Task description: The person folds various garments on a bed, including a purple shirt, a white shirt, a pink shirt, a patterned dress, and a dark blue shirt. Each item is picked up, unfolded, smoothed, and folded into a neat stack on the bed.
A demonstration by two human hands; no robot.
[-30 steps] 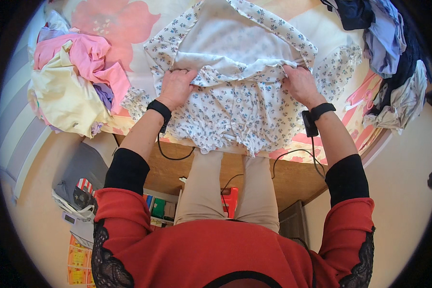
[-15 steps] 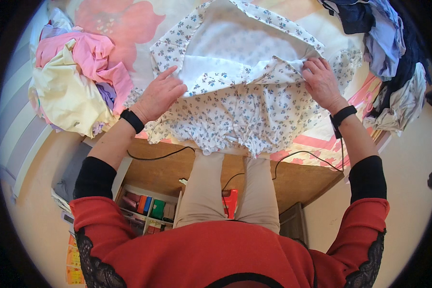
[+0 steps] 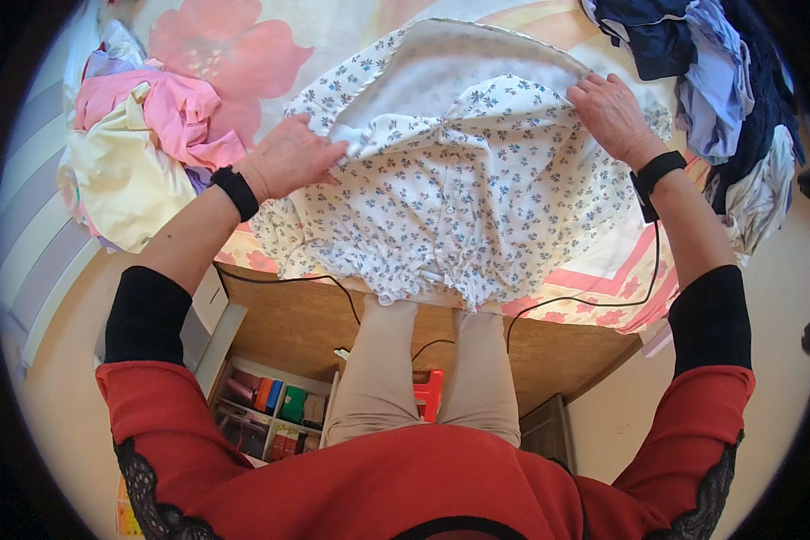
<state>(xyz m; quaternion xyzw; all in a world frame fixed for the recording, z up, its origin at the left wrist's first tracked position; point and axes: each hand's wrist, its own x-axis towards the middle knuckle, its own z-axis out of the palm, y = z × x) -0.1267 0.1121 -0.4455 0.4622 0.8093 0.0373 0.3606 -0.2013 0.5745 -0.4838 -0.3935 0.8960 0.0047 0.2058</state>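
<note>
A white blouse [image 3: 477, 198] with small blue-grey flowers lies spread over the bed, its buttoned front up and its gathered edge toward me. The far part gapes, showing the plain white inside. My left hand [image 3: 292, 157] pinches the fabric at the left side of this opening, thumb and fingers closed on it. At the opening's right corner, my right hand [image 3: 610, 112] grips the cloth with curled fingers. Some of the fingertips are hidden in the folds.
Pink and cream clothes [image 3: 126, 171] are heaped at the left, dark and pale blue clothes [image 3: 715, 90] at the right. The bedsheet [image 3: 229, 54] has large pink flowers. A thin black cable [image 3: 585, 303] hangs along the bed's near edge. Below left stands an open compartment box [image 3: 274, 405].
The blouse's upper front layer, folded down before, has been lifted and drawn away from me. Both hands have spread slightly apart, the right one moving up and outward.
</note>
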